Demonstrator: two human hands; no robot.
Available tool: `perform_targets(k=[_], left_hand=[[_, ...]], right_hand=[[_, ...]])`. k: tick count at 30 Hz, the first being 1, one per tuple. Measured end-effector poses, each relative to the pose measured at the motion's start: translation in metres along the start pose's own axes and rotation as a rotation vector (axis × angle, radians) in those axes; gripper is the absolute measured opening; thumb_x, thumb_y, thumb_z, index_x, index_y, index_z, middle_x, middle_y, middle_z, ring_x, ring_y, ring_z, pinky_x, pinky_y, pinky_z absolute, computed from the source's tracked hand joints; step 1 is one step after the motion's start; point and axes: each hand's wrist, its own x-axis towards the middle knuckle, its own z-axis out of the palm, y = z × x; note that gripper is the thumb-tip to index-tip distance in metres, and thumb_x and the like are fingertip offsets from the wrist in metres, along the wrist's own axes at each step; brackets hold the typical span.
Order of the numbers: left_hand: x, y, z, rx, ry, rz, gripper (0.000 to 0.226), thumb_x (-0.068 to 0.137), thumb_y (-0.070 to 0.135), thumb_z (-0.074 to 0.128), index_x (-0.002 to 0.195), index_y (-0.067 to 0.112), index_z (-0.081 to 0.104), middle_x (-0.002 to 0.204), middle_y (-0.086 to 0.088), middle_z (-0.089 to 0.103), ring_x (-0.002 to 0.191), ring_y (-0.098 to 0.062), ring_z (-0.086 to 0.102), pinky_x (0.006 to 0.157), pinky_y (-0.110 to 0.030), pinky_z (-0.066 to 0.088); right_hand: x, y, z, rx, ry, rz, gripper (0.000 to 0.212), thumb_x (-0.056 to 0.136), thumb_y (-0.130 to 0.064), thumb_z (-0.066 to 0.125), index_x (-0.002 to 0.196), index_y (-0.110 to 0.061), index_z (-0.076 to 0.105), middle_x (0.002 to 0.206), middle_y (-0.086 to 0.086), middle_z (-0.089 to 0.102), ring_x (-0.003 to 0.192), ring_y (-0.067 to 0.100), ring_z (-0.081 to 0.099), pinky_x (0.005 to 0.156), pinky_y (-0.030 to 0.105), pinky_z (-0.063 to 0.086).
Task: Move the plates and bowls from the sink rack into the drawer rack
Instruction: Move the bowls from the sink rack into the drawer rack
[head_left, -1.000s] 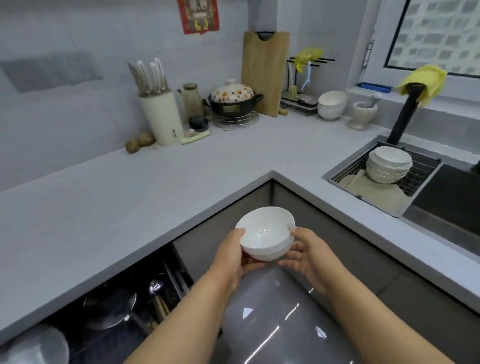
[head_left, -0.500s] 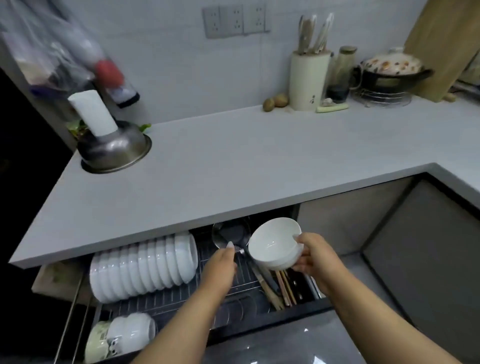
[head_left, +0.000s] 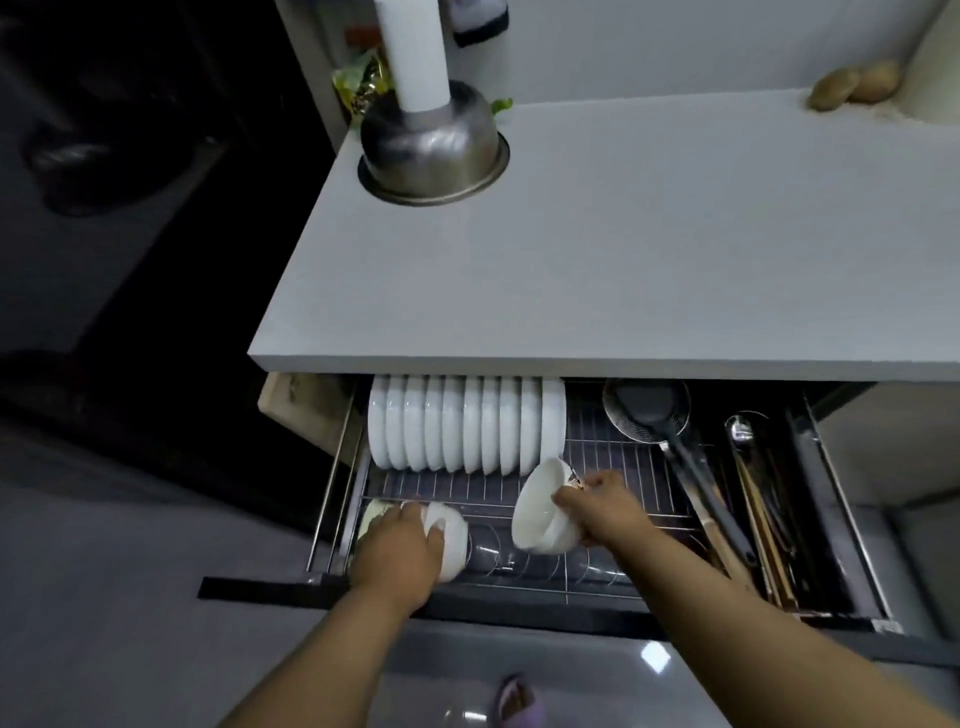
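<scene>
The drawer rack (head_left: 613, 467) is pulled out under the counter. My right hand (head_left: 597, 506) grips a white bowl (head_left: 540, 512), tilted on its side, just above the front row of wire slots. My left hand (head_left: 397, 545) rests on several white bowls (head_left: 452, 540) standing on edge at the rack's front left, fingers curved over them. A row of several white plates (head_left: 465, 423) stands upright along the back of the rack. The sink rack is out of view.
Ladles, a black spatula (head_left: 696, 467) and chopsticks fill the drawer's right section. The grey counter (head_left: 623, 249) overhangs the drawer's back; an upturned steel bowl (head_left: 434, 148) and potatoes (head_left: 852, 83) sit on it. Dark floor lies left.
My view has swung left and down from the counter to the open drawer. My right hand carried the bowl down into the rack. My left hand let go and moved onto the stored bowls.
</scene>
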Motion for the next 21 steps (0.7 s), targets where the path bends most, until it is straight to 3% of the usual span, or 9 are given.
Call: perform_targets(k=[5,11,18,21], left_hand=[[-0.005,-0.005,-0.004,-0.05,0.093,0.057,0.043,0.095,0.044,0.038,0.129,0.021,0.05,0.125,-0.002,0.059,0.113,-0.022,0.053,0.091,-0.033,0.044],[-0.006,-0.004,-0.007,-0.055,0.106,0.048,0.041,0.093,0.046,0.038,0.124,0.022,0.051,0.118,0.001,0.061,0.108,-0.019,0.055,0.081,-0.031,0.045],[-0.001,-0.007,-0.001,-0.019,0.081,0.061,0.042,0.089,0.048,0.034,0.114,0.02,0.052,0.109,0.002,0.062,0.104,-0.02,0.055,0.08,-0.032,0.047],[-0.001,-0.007,0.001,-0.016,0.104,0.072,0.049,0.085,0.05,0.028,0.112,0.019,0.055,0.106,0.001,0.063,0.102,-0.021,0.056,0.078,-0.033,0.046]], right_hand=[[0.019,-0.004,0.053,-0.248,-0.075,0.045,0.059,0.065,-0.032,0.073,0.11,-0.006,0.044,0.097,0.011,0.062,0.083,0.028,0.067,0.069,0.044,0.06],[0.031,-0.002,0.096,-0.484,-0.11,0.083,0.075,0.068,-0.039,0.075,0.125,-0.006,0.038,0.12,0.015,0.058,0.107,0.031,0.059,0.089,0.042,0.053],[0.041,0.005,0.123,-0.586,-0.125,0.095,0.086,0.062,-0.046,0.075,0.128,-0.009,0.034,0.117,0.013,0.06,0.103,0.03,0.062,0.084,0.044,0.056],[0.044,0.008,0.128,-0.561,-0.125,0.097,0.078,0.065,-0.041,0.073,0.126,-0.01,0.036,0.116,0.012,0.061,0.104,0.03,0.061,0.085,0.043,0.055]])
